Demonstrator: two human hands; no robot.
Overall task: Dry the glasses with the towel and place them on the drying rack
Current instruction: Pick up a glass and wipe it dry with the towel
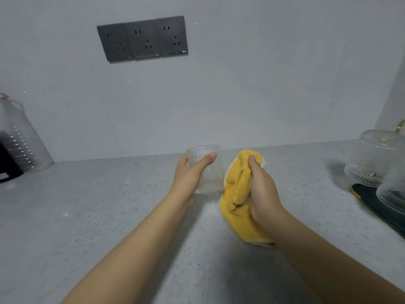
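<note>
My left hand (190, 172) grips a clear ribbed glass (208, 172), held upright just above the grey speckled counter (109, 205). Right beside it, my right hand (263, 189) clutches a bunched yellow towel (236, 194) whose lower end hangs toward the counter. Towel and glass are close, nearly touching. At the right edge, two clear ribbed glasses (370, 159) stand upside down on a dark drying mat with a yellow rim (372, 207); the nearer of them (392, 196) is cut off by the frame.
A large clear plastic bottle (19, 137) and a black object (6, 163) stand at the far left against the wall. A dark triple wall socket (142, 38) sits above the counter. A grey wall closes off the back.
</note>
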